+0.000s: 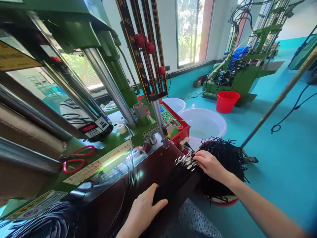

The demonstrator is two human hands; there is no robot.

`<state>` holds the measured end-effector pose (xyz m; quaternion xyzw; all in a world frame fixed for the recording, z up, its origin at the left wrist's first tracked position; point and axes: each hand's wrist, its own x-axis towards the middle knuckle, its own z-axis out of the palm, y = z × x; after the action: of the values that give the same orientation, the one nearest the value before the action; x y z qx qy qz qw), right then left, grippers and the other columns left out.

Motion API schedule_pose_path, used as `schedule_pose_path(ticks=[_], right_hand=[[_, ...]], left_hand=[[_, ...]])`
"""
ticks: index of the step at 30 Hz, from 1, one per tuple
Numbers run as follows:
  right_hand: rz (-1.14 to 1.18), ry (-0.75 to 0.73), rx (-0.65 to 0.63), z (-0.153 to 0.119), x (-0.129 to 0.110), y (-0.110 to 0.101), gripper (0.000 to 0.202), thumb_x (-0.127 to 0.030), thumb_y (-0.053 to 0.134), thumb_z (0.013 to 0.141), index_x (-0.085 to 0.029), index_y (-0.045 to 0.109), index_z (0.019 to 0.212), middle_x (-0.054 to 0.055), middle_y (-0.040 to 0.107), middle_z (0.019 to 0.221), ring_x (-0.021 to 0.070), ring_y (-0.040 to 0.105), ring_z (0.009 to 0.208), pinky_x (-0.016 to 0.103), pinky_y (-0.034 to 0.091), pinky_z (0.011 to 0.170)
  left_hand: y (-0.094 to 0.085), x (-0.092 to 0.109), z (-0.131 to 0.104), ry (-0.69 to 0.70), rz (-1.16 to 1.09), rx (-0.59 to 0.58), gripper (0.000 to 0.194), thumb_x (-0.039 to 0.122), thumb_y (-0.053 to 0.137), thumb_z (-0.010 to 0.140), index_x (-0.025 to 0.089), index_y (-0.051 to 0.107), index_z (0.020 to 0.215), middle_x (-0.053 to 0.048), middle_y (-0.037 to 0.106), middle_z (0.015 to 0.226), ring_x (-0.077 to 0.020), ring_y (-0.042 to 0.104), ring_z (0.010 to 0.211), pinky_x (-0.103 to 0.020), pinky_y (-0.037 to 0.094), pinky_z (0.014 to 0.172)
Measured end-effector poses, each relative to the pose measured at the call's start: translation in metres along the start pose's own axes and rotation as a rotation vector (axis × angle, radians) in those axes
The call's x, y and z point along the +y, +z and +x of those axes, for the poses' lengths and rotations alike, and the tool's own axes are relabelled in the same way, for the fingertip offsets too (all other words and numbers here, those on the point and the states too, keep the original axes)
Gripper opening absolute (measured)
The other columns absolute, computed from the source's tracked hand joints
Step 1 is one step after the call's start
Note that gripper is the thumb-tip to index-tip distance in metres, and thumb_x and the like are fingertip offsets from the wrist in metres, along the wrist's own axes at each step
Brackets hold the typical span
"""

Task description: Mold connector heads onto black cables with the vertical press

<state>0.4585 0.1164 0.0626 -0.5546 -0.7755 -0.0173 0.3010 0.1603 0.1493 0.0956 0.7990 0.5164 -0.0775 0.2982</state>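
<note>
A bundle of black cables lies on the dark brown table, its silvery metal tips pointing toward the far edge. My right hand is closed in a pinch at the right side of these tips; exactly how many cables it grips is hidden. My left hand rests at the near part of the bundle, thumb and index finger spread apart around it. Just right of the table, a large heap of black moulded pieces fills a red-rimmed container, partly behind my right forearm.
A green moulding machine stands at left, with red scissors on its ledge and coiled cables below. Beyond the table are a red control panel, white tubs and a red bucket. A slanted pole rises at right.
</note>
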Motion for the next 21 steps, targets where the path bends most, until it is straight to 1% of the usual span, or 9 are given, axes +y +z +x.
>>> schedule_pose_path(ticks=[4,5,7,8,10,12,15,18,21], right_hand=[[0.023,-0.102,0.110,0.002,-0.019,-0.042,0.020,-0.008,0.040,0.086,-0.017,0.053,0.098,0.009,0.056,0.095,0.0196,0.050,0.093,0.038,0.043,0.082],[0.052,-0.115,0.084,0.000,-0.026,-0.053,0.020,-0.008,0.040,0.086,-0.017,0.052,0.099,0.008,0.055,0.096,0.0186,0.050,0.093,0.037,0.043,0.082],[0.091,-0.093,-0.089,-0.007,-0.035,-0.069,0.019,-0.008,0.039,0.085,-0.019,0.051,0.094,0.007,0.054,0.094,0.0166,0.051,0.088,0.032,0.044,0.078],[0.087,-0.064,-0.185,-0.012,-0.037,-0.071,0.018,-0.007,0.038,0.084,-0.019,0.051,0.090,0.007,0.054,0.091,0.0160,0.051,0.085,0.030,0.045,0.075],[0.039,0.005,-0.292,-0.021,-0.035,-0.062,0.019,-0.004,0.038,0.080,-0.018,0.051,0.083,0.006,0.054,0.088,0.0163,0.052,0.080,0.030,0.046,0.071],[-0.023,0.034,-0.259,-0.028,-0.028,-0.042,0.020,-0.002,0.039,0.076,-0.017,0.051,0.083,0.008,0.054,0.093,0.0187,0.051,0.087,0.034,0.045,0.077],[-0.076,0.013,-0.155,-0.029,-0.020,-0.015,0.024,-0.002,0.038,0.077,-0.016,0.052,0.092,0.010,0.054,0.100,0.0199,0.050,0.095,0.037,0.044,0.081],[-0.118,-0.036,-0.108,-0.024,-0.022,-0.006,0.023,-0.005,0.036,0.082,-0.016,0.055,0.090,0.008,0.055,0.088,0.0182,0.052,0.084,0.035,0.045,0.073],[-0.134,-0.103,-0.119,-0.022,-0.036,-0.005,0.021,-0.008,0.038,0.084,-0.016,0.057,0.089,0.008,0.055,0.084,0.0183,0.051,0.081,0.034,0.043,0.072]], left_hand=[[0.003,0.002,-0.003,0.033,0.082,0.087,0.056,0.049,0.039,0.078,0.015,0.045,0.121,-0.011,0.050,0.126,-0.0256,0.048,0.113,-0.037,0.038,0.091],[0.003,0.002,-0.003,0.044,0.092,0.102,0.056,0.049,0.038,0.079,0.014,0.045,0.122,-0.011,0.050,0.127,-0.0250,0.047,0.114,-0.037,0.038,0.092],[0.002,0.001,-0.004,0.056,0.086,0.100,0.056,0.048,0.038,0.079,0.014,0.045,0.123,-0.011,0.049,0.128,-0.0248,0.046,0.116,-0.037,0.036,0.094],[0.001,0.001,-0.004,0.058,0.069,0.079,0.057,0.048,0.040,0.078,0.014,0.044,0.123,-0.011,0.048,0.129,-0.0250,0.045,0.117,-0.037,0.035,0.095],[-0.005,0.000,-0.003,0.072,0.007,0.015,0.063,0.050,0.046,0.074,0.015,0.041,0.126,-0.011,0.045,0.132,-0.0249,0.042,0.120,-0.036,0.033,0.098],[-0.012,0.001,-0.001,0.092,-0.072,-0.056,0.069,0.053,0.049,0.071,0.015,0.039,0.128,-0.011,0.045,0.132,-0.0244,0.042,0.120,-0.034,0.032,0.098],[-0.019,0.005,0.005,0.117,-0.160,-0.085,0.063,0.057,0.036,0.077,0.016,0.043,0.124,-0.010,0.052,0.125,-0.0233,0.046,0.115,-0.034,0.034,0.095],[-0.019,0.011,0.014,0.118,-0.151,-0.049,0.057,0.055,0.027,0.081,0.018,0.051,0.116,-0.010,0.058,0.117,-0.0242,0.050,0.110,-0.035,0.035,0.091],[-0.016,0.014,0.023,0.138,-0.120,-0.035,0.053,0.054,0.036,0.078,0.016,0.054,0.110,-0.011,0.061,0.109,-0.0253,0.054,0.101,-0.034,0.038,0.084]])
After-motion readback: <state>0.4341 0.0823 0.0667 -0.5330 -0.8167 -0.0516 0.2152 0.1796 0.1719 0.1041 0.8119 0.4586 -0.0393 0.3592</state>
